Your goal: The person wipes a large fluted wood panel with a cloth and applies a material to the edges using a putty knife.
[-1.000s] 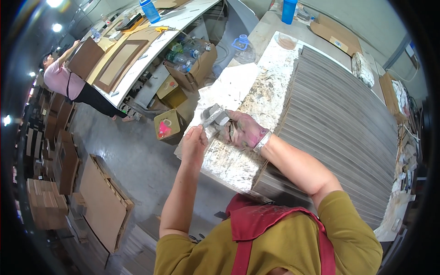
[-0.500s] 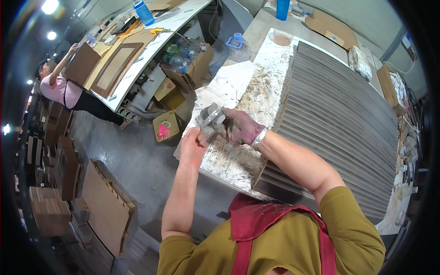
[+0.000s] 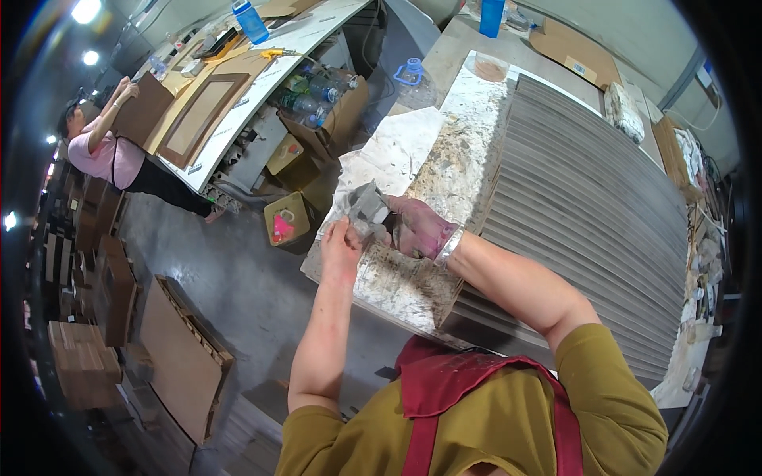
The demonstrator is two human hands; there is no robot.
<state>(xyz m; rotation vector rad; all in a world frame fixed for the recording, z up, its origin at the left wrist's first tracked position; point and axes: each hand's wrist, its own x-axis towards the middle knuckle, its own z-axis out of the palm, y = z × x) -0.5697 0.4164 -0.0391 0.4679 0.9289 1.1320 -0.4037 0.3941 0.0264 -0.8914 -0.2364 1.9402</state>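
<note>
Above the left end of a stained white work board (image 3: pixel 401 289), both of my hands meet at a crumpled grey sheet (image 3: pixel 368 203). I cannot tell whether it is cloth or abrasive paper. My left hand (image 3: pixel 340 246), bare, pinches its near left side. My right hand (image 3: pixel 425 230) wears a purple-stained glove; its fingers are curled at the sheet's right side and partly hidden. Beneath and beyond lies a white cloth (image 3: pixel 405 147). To the right of my hands is a large stack of long grey-brown strips (image 3: pixel 583 214).
A jug (image 3: pixel 414 87) stands past the cloth. On the floor at left are an open tin (image 3: pixel 295 238), a carton of bottles (image 3: pixel 341 115) and leaning brown panels (image 3: pixel 178 357). At the far left bench, another person (image 3: pixel 103 147) holds a brown panel (image 3: pixel 143 111).
The grey sheet has been turned and now shows a flatter, upright face. My left hand has shifted slightly right. The other person's hands have moved on their panel.
</note>
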